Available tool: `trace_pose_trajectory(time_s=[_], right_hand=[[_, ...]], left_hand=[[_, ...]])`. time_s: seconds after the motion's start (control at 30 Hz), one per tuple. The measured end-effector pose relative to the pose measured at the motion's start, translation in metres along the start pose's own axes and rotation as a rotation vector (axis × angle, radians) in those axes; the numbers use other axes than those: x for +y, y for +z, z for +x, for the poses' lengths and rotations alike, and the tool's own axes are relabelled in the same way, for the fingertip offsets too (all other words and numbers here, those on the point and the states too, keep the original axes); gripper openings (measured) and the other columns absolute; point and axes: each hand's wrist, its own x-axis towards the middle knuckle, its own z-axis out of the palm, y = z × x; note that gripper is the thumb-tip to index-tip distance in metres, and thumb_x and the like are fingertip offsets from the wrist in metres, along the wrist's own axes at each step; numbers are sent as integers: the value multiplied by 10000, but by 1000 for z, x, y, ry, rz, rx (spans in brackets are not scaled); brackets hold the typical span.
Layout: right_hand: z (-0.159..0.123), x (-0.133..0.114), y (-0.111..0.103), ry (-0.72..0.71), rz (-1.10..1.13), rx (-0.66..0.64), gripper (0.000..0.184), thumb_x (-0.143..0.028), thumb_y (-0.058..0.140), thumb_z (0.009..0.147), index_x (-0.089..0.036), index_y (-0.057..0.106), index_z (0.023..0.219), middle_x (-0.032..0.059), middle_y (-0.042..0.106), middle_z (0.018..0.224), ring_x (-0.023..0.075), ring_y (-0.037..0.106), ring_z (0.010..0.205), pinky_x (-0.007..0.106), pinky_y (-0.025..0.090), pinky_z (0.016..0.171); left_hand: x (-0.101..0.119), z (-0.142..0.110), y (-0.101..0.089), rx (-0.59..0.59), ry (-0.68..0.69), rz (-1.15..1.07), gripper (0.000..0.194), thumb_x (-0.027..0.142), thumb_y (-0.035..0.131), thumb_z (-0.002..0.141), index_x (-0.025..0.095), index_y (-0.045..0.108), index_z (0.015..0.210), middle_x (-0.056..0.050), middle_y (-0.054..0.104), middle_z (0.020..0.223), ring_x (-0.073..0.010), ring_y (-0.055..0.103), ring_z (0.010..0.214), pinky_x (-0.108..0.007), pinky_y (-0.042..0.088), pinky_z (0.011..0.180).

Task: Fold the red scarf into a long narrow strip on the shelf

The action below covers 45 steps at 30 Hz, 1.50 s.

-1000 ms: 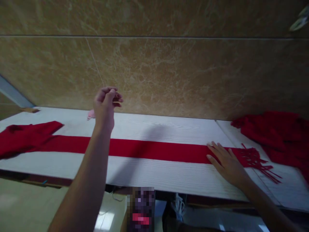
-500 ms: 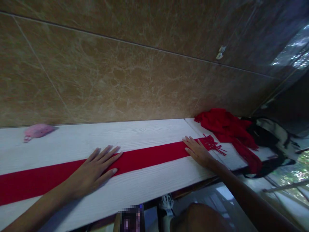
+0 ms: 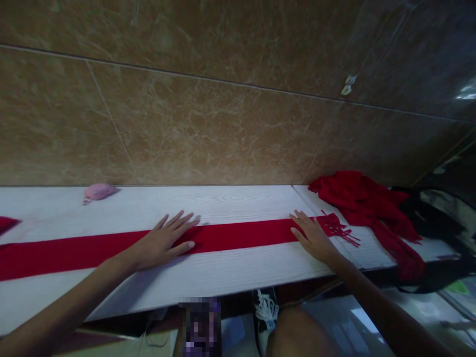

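A long red scarf [image 3: 241, 236] lies stretched flat along the white table [image 3: 238, 272], its fringe fanned out at the right end. My left hand [image 3: 165, 240] rests on the middle stretch of the scarf, palm down with fingers spread. Close to the fringed end, my right hand [image 3: 311, 235] also lies flat on the cloth, fingers apart. Neither hand grips anything. The scarf runs out of view at the left edge, where another red piece of cloth [image 3: 8, 224] shows.
A crumpled red scarf [image 3: 357, 198] is heaped at the right by a black bag [image 3: 427, 213]. A small pink plush toy [image 3: 98, 192] sits near the brown tiled wall [image 3: 208, 129]. Below the table edge are a white cable bundle [image 3: 266, 308] and a blurred-out object [image 3: 201, 327].
The view has turned left, bringing the red cloth at the left edge into sight. Both hands remain flat on the scarf in nearly the same spots.
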Motion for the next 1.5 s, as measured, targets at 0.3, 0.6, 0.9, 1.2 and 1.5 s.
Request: trace_pose_trajectory(time_s=[0.3, 0.6, 0.9, 1.2, 1.5], right_hand=[[-9, -36, -19, -236, 183, 238, 256, -327, 553, 1014, -244, 772, 1119, 110, 717, 1113, 267, 659, 1063, 471, 533, 933], [4, -87, -15, -371, 328, 88, 134, -198, 676, 976, -231, 754, 1079, 48, 708, 1038, 203, 618, 970, 389, 448, 846], [3, -89, -19, -402, 345, 162, 135, -167, 581, 1016, -191, 704, 967, 36, 698, 922, 183, 591, 877, 359, 437, 818], [2, -90, -19, -405, 333, 25, 137, -140, 570, 971, -203, 663, 895, 34, 666, 890, 195, 569, 865, 361, 416, 804], [2, -91, -22, -422, 380, 33, 97, -139, 603, 936, -192, 647, 867, 27, 658, 861, 181, 567, 832, 350, 423, 779]], left_hand=[[114, 84, 33, 58, 470, -151, 171, 324, 654, 983, 207, 730, 1083, -59, 739, 1067, -183, 677, 956, -311, 527, 868], [110, 102, 66, 114, 560, -68, 158, 296, 603, 1020, 218, 719, 1093, -36, 713, 1003, -153, 658, 891, -272, 522, 784], [113, 98, 69, 266, 678, 57, 222, 271, 521, 1063, 185, 702, 969, -23, 694, 868, -155, 615, 804, -294, 508, 728], [114, 97, 67, 246, 751, 38, 202, 204, 520, 1062, 159, 707, 999, -25, 702, 860, -156, 602, 801, -306, 514, 731], [103, 97, 59, 117, 716, -73, 242, 283, 520, 1071, 198, 746, 1066, -20, 715, 891, -154, 623, 831, -303, 491, 730]])
